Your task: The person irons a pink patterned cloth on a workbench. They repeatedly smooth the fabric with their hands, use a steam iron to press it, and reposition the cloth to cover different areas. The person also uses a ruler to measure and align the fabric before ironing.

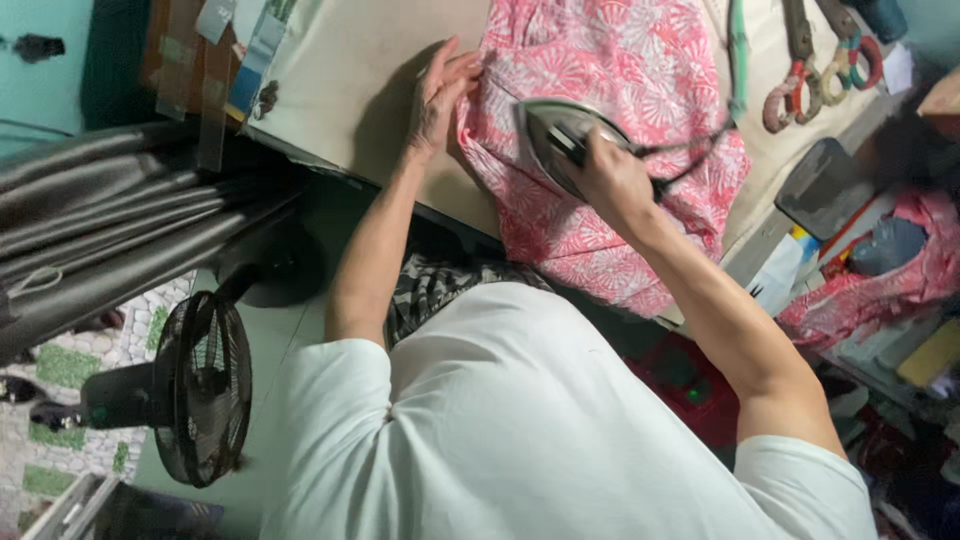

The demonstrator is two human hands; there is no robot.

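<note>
- Fan [205,385] stands on the floor, well apart from the work.
- Right hand [612,180] grips the iron [555,140], fingers wrapped round its handle, sole flat on the pink cloth [610,70].
- Left hand [440,95] lies open, fingers flat, at the cloth's edge on the table [340,90]; best kept clear of the iron while holding the cloth taut.
- Scissors [800,70] lie beyond.

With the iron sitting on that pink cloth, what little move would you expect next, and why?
Probably a short glide of the iron toward the left hand. The right hand grips its handle with the soleplate on the pink patterned fabric, while the left hand lies flat at the fabric's edge, seemingly holding it smooth. That stretch between them looks like the part being pressed.
</note>
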